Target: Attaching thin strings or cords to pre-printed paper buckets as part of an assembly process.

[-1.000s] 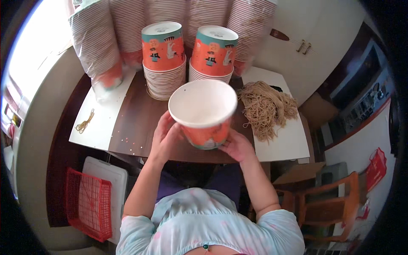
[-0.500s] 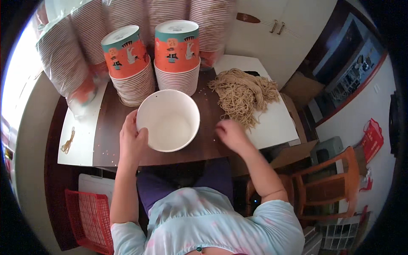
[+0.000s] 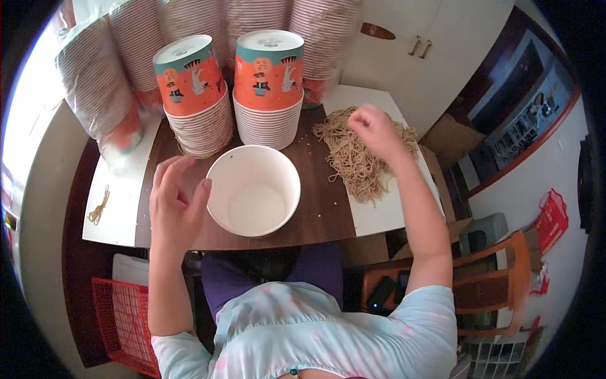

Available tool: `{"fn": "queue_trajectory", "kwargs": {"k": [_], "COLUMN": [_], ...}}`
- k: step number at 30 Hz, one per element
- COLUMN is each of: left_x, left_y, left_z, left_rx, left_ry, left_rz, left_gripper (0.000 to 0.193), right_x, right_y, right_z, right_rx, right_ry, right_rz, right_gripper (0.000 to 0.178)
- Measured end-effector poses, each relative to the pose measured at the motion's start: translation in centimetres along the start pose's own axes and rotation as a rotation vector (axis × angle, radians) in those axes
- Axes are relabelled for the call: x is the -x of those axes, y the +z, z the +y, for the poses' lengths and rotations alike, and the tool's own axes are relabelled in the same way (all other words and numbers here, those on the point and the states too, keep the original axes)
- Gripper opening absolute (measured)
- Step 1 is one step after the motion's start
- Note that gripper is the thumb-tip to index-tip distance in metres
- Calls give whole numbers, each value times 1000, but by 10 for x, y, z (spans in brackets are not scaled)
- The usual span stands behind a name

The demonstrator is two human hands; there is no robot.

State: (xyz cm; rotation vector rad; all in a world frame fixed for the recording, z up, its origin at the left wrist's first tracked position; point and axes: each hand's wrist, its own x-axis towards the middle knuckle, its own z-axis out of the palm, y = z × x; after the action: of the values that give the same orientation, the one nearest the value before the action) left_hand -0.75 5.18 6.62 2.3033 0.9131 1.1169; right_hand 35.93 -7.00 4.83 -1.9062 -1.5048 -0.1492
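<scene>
A white paper bucket [image 3: 252,211] stands mouth up near the front of the brown table, with a small dark hole near its far left rim. Just left of that rim is my left hand [image 3: 175,205], thumb and fingers spread, holding nothing. Over at the right, my right hand [image 3: 377,134] hovers above or touches a tangled heap of tan cords [image 3: 356,167]. Its fingers are curled together, and whatever is between them I cannot make out.
Two stacks of nested buckets, one at the left [image 3: 199,129] and one in the middle [image 3: 268,126], stand upside down behind. Tall plastic-wrapped stacks [image 3: 98,76] line the back. A small cord bundle [image 3: 99,207] lies at far left. A wooden chair [image 3: 483,290] is at the right.
My left hand has let go of the bucket's rim and drawn left, opening. My right hand has moved from beside the bucket up and right to the cord heap.
</scene>
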Motion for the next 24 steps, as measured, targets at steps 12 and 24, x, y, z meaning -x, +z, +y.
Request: {"fn": "queue_trajectory", "kwargs": {"k": [12, 24], "left_x": [3, -51], "left_y": [17, 35], "left_z": [8, 21], "left_rx": [286, 475], "left_ry": [129, 263], "left_rz": [-45, -241], "left_gripper": [28, 25], "right_x": [53, -60], "right_y": [77, -64], "right_z": [20, -40], "right_rx": [689, -620], "right_ry": [-418, 179], "right_rz": [-422, -7], "right_gripper": [12, 9]}}
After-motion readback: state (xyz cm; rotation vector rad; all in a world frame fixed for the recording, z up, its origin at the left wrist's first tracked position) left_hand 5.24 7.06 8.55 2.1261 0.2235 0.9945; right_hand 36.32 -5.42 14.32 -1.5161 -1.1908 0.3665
